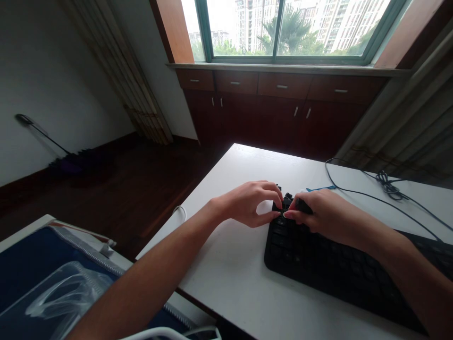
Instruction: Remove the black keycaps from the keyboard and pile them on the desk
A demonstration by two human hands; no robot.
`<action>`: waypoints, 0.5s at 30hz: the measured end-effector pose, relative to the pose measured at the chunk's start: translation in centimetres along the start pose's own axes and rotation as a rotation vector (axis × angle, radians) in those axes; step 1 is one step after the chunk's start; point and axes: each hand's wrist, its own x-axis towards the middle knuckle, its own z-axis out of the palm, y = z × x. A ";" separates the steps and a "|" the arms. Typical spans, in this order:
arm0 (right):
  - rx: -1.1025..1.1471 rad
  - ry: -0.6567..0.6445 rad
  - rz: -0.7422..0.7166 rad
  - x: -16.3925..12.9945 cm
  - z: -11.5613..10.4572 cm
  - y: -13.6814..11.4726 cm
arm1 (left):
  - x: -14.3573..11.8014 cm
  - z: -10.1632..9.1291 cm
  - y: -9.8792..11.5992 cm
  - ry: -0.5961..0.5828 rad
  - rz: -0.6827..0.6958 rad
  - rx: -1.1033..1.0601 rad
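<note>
**Both hands at the corner of a black keyboard**

A black keyboard (pixel 318 264) lies on a white table (pixel 233 274), running from the table's middle toward the right edge of the view. Both hands meet at its far left corner. The left hand (pixel 249 203) comes in from the left, its thumb and forefinger pinched together in a closed grip on something small and dark at that corner; what exactly it pinches is too small to tell. The right hand (pixel 320 215) rests over the keys just beside it, fingers curled around a small dark piece (pixel 302 206), fingertips touching those of the left hand.

Behind the hands a blue cord (pixel 320 189) lies on the table, and a black cable (pixel 371 196) loops off to the right. A blue zippered bag (pixel 31 264) sits at the lower left, and dark wooden cabinets (pixel 279 108) stand under the window (pixel 283 28).
</note>
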 end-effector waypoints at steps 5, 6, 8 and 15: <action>0.098 0.046 -0.035 0.4 -0.1 0.7 | 0.0 0.0 0.0 0.009 0.002 -0.008; 0.112 0.052 -0.047 0.5 0.0 1.0 | 0.0 0.1 0.0 0.008 0.002 -0.009; 0.160 0.024 -0.055 0.8 0.0 1.5 | -0.1 0.1 0.0 0.006 0.000 -0.011; 0.336 -0.117 -0.072 0.9 -0.9 2.1 | -0.1 0.0 0.0 0.003 -0.009 -0.018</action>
